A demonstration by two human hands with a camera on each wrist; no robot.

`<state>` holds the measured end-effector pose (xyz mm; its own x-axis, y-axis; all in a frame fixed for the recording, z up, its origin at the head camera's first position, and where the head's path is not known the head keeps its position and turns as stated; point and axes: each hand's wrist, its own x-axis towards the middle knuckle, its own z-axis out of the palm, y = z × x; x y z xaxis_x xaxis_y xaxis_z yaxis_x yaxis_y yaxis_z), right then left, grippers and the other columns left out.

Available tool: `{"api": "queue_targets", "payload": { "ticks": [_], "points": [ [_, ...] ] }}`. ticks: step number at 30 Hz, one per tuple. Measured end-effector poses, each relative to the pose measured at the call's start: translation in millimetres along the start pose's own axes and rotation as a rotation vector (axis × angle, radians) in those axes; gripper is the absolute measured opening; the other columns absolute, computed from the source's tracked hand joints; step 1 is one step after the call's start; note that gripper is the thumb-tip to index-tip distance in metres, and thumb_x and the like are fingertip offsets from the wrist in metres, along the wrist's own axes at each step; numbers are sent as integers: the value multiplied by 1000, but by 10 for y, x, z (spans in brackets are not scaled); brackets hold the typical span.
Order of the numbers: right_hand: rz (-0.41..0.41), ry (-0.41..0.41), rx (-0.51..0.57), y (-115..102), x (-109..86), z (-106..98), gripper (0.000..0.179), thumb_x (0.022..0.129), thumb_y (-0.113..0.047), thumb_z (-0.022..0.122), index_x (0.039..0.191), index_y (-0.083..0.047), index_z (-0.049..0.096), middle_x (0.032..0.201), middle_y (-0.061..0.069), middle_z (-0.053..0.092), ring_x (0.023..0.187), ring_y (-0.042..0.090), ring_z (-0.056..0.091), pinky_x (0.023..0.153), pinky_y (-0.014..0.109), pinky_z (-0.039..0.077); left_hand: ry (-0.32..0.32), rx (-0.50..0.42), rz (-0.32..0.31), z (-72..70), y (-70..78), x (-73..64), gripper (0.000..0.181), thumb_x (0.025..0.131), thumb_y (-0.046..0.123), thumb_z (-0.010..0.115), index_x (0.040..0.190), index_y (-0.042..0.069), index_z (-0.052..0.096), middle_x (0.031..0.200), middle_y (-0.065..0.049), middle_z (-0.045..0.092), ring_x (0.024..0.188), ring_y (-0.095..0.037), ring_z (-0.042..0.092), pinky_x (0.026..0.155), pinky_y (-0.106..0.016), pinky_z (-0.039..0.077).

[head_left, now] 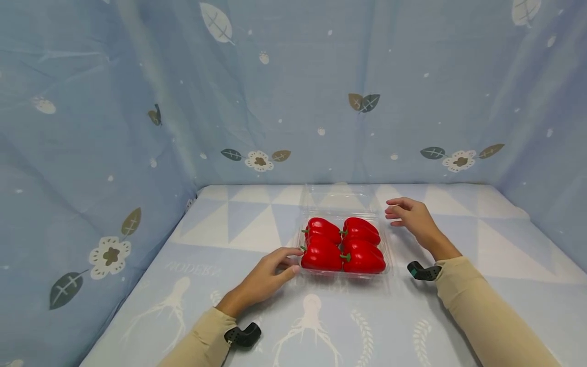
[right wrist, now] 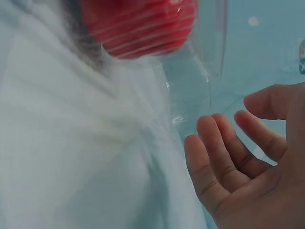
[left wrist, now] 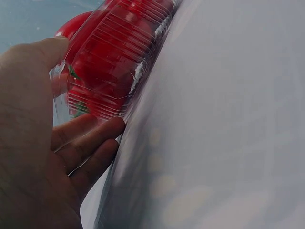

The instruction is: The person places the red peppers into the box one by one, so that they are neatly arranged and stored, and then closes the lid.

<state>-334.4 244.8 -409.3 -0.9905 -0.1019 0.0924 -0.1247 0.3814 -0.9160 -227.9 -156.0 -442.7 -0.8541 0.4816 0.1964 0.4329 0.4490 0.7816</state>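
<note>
Several glossy red bell peppers [head_left: 323, 254] with green stems lie in two rows inside a clear plastic clamshell box [head_left: 321, 273]. Its transparent lid [head_left: 339, 199] is folded back at the far side. My left hand [head_left: 262, 278] is at the box's near left corner, its thumb and fingertips touching or very close to the plastic wall; the left wrist view shows this hand [left wrist: 62, 157] beside the ribbed side. To the right of the lid, my right hand [head_left: 415, 219] hovers apart from the box, holding nothing, fingers loosely bent in the right wrist view.
The box stands on a table covered with a patterned cloth [head_left: 192, 306]. Blue printed curtains [head_left: 298, 102] hang behind the table and along both sides. A dark device [head_left: 243, 335] is strapped at each wrist.
</note>
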Motion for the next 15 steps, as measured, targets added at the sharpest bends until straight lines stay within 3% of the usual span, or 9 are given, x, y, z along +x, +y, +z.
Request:
{"api": "queue_targets", "payload": {
  "ticks": [7,15],
  "points": [
    [64,-1,-3,81,126,-53,50,107,-28,47,144,7,44,130,31,57,113,38,63,86,33,57,-12,1,-1,71,6,32,43,101,30,61,142,18,54,140,5,55,112,-12,63,95,-30,52],
    [107,-2,80,95,278,84,52,106,-25,48,146,7,41,134,32,55,113,34,65,87,34,57,17,2,-4,28,-13,-7,42,101,32,62,140,19,55,138,4,56,111,-14,64,94,-32,53]
  ]
}}
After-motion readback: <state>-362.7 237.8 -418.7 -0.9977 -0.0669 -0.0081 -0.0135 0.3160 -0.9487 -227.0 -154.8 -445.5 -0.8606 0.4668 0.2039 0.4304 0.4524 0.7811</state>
